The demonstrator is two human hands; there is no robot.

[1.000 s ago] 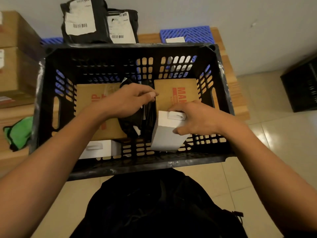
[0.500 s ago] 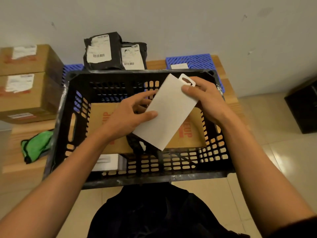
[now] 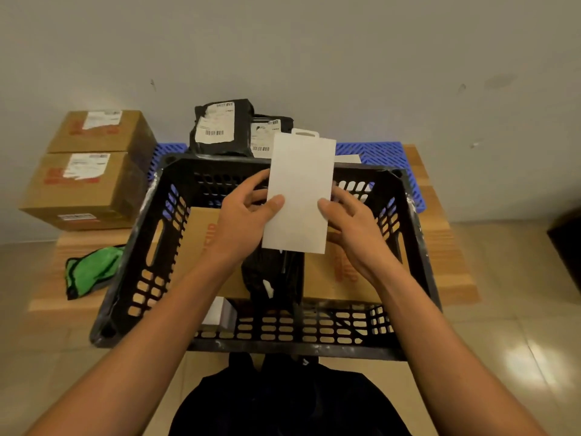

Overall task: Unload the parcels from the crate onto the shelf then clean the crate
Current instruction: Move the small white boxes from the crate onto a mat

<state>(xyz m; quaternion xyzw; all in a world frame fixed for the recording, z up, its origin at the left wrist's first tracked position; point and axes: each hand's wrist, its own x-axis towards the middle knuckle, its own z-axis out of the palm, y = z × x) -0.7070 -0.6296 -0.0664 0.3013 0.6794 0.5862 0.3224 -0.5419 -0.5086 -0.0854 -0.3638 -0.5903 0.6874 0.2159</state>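
Lifted clear of the black crate [image 3: 418, 247] and turned upright, the white parcel [image 3: 298, 196] is now pinched between left hand [image 3: 242, 225] and right hand [image 3: 352, 225], ready for the shelf [image 3: 446, 247], with brown boxes still inside

Plain white box [image 3: 298, 196] in my hands. Black crate [image 3: 163, 247] with a grid of slotted holes, flecked white along its rim. Tan cartons [image 3: 91, 190] with red print and white labels. Black mailers [image 3: 220, 127] with white barcode labels. Blue lattice mat [image 3: 377, 152]. Green cloth [image 3: 91, 272], black-edged.
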